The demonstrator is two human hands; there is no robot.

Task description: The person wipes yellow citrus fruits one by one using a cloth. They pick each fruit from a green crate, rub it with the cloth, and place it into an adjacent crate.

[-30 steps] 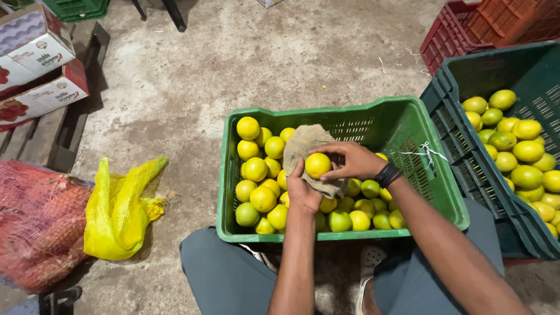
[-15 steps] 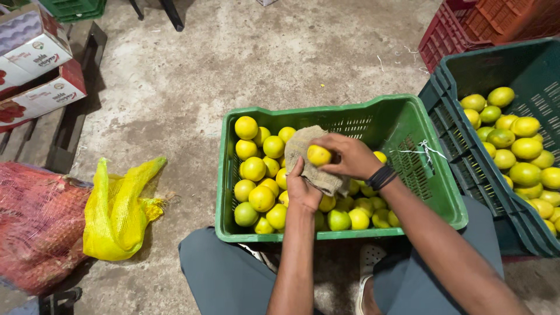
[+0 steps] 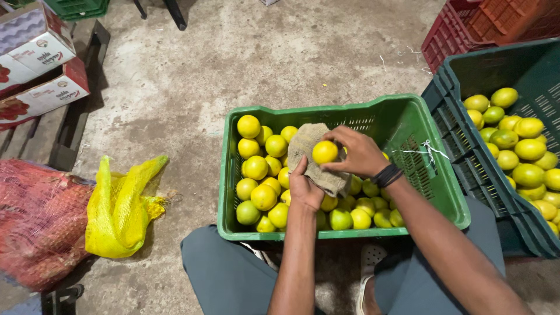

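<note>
My left hand (image 3: 305,189) holds a beige cloth (image 3: 309,153) over a light green crate (image 3: 431,195) filled on its left side with several yellow and green citrus fruits. My right hand (image 3: 357,153) grips one yellow citrus fruit (image 3: 325,152) and presses it against the cloth. A dark band sits on my right wrist. Both hands hover above the fruit pile in the crate, between my knees.
A dark green crate (image 3: 461,149) of similar fruits stands at the right, with red crates (image 3: 466,29) behind it. A yellow mesh bag (image 3: 119,210) and a red mesh sack (image 3: 38,224) lie on the concrete floor at left. Cardboard boxes (image 3: 35,64) rest on a pallet at far left.
The fruit has turned slightly in my right hand against the cloth; both hands stay in nearly the same place over the crate.
</note>
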